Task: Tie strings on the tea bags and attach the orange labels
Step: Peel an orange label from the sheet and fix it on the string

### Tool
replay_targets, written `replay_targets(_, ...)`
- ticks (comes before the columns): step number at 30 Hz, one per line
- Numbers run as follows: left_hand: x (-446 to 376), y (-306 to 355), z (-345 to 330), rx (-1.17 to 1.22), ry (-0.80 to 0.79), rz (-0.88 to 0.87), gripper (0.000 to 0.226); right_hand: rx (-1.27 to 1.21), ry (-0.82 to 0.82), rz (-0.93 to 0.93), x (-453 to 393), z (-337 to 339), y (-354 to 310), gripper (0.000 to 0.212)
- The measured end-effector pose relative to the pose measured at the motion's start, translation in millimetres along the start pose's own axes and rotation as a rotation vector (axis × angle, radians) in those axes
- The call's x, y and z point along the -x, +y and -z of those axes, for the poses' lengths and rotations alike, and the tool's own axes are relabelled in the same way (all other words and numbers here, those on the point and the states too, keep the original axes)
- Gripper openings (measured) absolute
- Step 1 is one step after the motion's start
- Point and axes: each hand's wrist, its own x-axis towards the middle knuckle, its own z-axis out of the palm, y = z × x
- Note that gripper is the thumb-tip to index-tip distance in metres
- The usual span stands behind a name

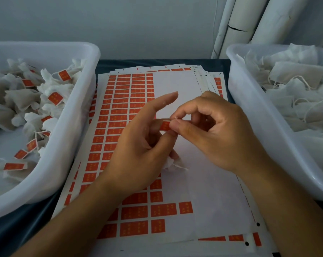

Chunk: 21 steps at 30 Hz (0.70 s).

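Note:
Over a sheet of orange labels [120, 112] my two hands meet in the middle of the view. My right hand [212, 130] pinches a small orange label [164, 125] between thumb and forefinger. My left hand [138, 149] supports the same label from below with curled fingers, its forefinger stretched out above. A white tea bag [172, 163] hangs crumpled under my left palm, mostly hidden. Its string cannot be made out.
A white tub [71, 138] on the left holds several tea bags with orange labels [55, 98] attached. A second white tub [249, 112] on the right holds unlabelled tea bags with loose strings [294, 84]. More label sheets lie stacked underneath on a dark table.

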Motion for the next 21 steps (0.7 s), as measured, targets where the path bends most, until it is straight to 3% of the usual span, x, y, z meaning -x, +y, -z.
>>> replay_targets(8, 0.9, 1.1, 0.4, 0.003, 0.022, 0.059, 0.06, -0.005, 0.016, 0.005, -2.5, -4.9, -0.4, 0.006)
replay_targets(13, 0.4, -0.6, -0.3, -0.045, 0.052, 0.159, 0.058, -0.065, 0.132, -0.013, -2.5, -5.9, -1.4, 0.01)
replay_targets(21, 1.1, -2.8, -5.6, -0.181, 0.106, 0.094, 0.043, -0.116, 0.29, -0.094, -0.5, -8.1, -2.5, 0.011)
